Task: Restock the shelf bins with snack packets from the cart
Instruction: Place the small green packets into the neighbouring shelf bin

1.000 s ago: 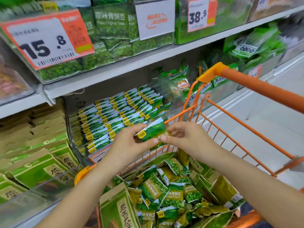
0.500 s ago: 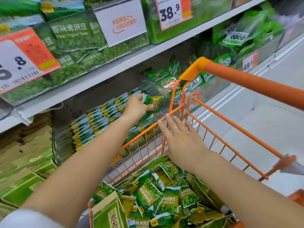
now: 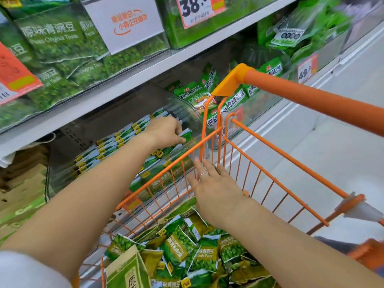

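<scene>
A green packet (image 3: 185,135) is pinched by the left hand (image 3: 166,129) at the bin's (image 3: 187,115) right end, beside filled rows. The right hand (image 3: 214,186) is held open, empty. Many packets (image 3: 187,252) are left in the cart (image 3: 280,154).

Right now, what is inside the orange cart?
The orange cart holds a loose heap of green snack packets and a taller carton. The right hand hovers above; anything underneath is hidden.
</scene>
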